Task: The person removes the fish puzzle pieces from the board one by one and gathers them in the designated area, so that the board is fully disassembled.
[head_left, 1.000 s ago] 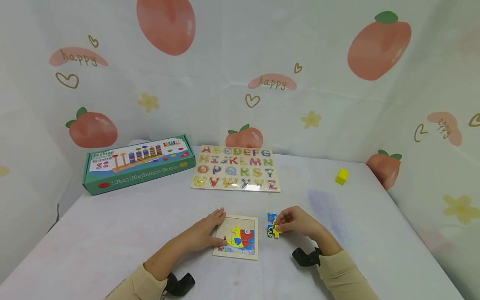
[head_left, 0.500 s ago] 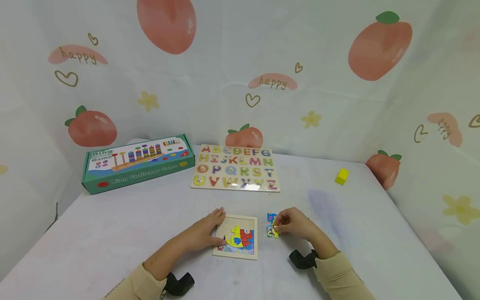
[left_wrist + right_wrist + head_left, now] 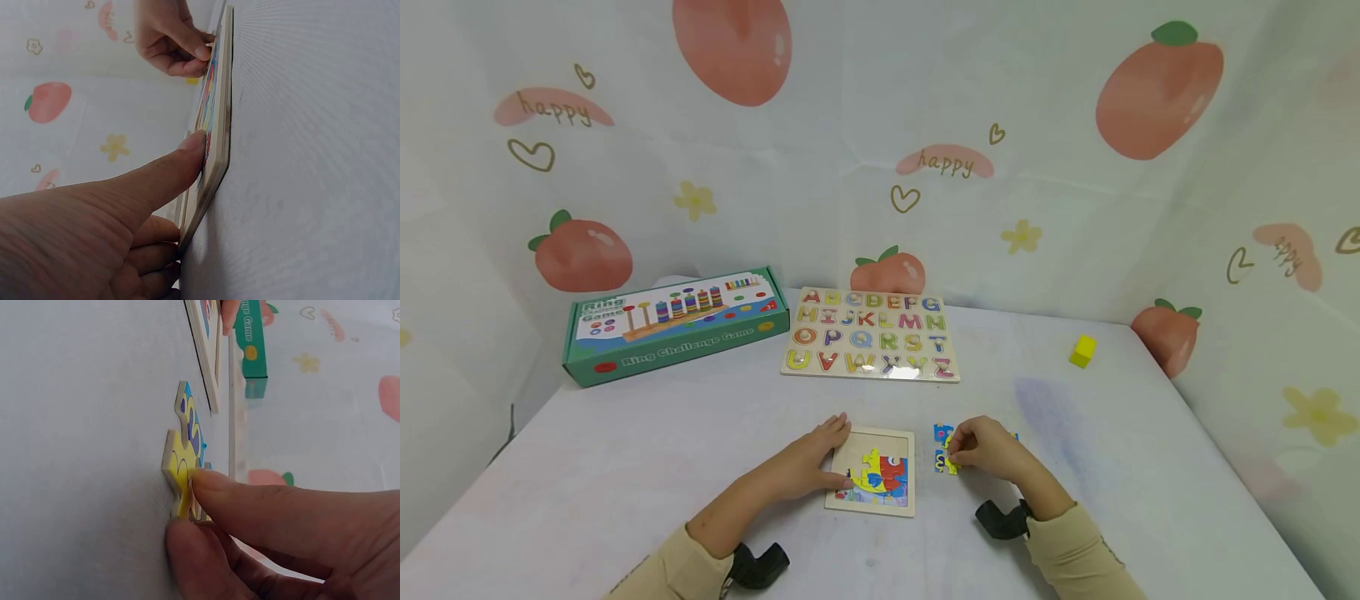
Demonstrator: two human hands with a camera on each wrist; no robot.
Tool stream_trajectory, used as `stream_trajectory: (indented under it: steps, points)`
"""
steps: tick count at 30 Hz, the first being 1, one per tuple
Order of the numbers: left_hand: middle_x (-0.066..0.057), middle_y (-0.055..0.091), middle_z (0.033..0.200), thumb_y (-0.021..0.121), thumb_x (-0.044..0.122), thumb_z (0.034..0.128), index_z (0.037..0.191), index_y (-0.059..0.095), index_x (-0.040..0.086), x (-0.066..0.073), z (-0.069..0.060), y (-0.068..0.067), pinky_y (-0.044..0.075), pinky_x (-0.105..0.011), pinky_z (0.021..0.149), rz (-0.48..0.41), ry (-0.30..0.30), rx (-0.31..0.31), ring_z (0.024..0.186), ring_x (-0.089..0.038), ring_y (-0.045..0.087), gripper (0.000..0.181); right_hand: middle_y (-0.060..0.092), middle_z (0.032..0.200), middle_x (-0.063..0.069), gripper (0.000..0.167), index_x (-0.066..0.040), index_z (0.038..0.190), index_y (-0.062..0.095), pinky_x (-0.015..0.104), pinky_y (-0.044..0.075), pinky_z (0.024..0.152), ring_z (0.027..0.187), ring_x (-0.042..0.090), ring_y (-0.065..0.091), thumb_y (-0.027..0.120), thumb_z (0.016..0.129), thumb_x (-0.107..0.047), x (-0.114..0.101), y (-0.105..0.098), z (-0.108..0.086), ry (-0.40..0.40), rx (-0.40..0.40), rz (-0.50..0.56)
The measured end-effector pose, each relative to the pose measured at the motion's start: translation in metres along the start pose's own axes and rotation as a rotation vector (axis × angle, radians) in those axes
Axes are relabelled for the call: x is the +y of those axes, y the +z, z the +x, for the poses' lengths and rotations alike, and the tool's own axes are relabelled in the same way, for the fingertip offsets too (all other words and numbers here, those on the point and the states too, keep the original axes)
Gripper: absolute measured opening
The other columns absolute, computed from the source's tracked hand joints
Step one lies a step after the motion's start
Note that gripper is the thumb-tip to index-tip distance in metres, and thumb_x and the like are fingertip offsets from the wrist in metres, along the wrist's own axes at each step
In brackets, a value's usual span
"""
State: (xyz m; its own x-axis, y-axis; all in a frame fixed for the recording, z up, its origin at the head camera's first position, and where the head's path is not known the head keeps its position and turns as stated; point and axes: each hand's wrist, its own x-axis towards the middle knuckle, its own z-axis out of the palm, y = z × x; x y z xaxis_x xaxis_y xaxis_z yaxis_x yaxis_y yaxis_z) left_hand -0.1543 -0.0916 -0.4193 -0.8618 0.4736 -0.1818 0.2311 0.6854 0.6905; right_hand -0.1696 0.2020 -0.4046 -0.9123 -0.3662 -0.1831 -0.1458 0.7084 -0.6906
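Note:
A small wooden puzzle board (image 3: 867,442) lies flat on the table, its lower part filled with yellow, red and blue jigsaw pieces. My left hand (image 3: 801,462) holds the board by its left side, the thumb over the frame and the fingers along the outer edge. To the right of the board, my right hand (image 3: 992,447) pinches a yellow puzzle piece (image 3: 177,457) between thumb and fingers, low over the table. Beside that piece are a blue-and-yellow piece (image 3: 193,428) and a blue piece (image 3: 942,432). My fingers partly hide the group.
A wooden alphabet board (image 3: 871,337) lies behind the small board. At the back left stands a green ring game box (image 3: 692,346). A yellow block (image 3: 1082,352) sits at the back right. A blue bit (image 3: 1017,436) shows behind my right hand.
My right hand and wrist have shifted slightly left and closer over the loose pieces, covering more of the yellow one. The left hand and the board have stayed put.

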Motion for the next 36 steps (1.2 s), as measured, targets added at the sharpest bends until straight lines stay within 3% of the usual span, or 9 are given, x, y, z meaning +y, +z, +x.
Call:
stream_trajectory:
  steps: [25,36]
  points:
    - [-0.012,0.022,0.155,0.073,0.031,0.0787,0.144,0.032,0.002,-0.002,0.001,0.001,0.020,-0.052,0.114,0.013,0.010,-0.005,0.144,-0.030,0.015,0.082,0.063,0.072,0.002,0.006,-0.001,0.078,0.066,0.021,0.044,0.055,0.064,0.011,0.050,0.070,0.080,-0.005,0.005,-0.002,0.001,0.007,-0.009,0.031]
    - [-0.011,0.022,0.155,0.073,0.033,0.0788,0.144,0.032,0.002,0.003,0.000,-0.001,0.022,-0.050,0.114,0.045,-0.006,-0.014,0.144,-0.029,0.016,0.083,0.061,0.072,0.001,0.007,-0.002,0.077,0.065,0.020,0.042,0.054,0.064,0.010,0.049,0.070,0.080,-0.006,0.002,-0.010,0.001,-0.057,0.001,-0.010]
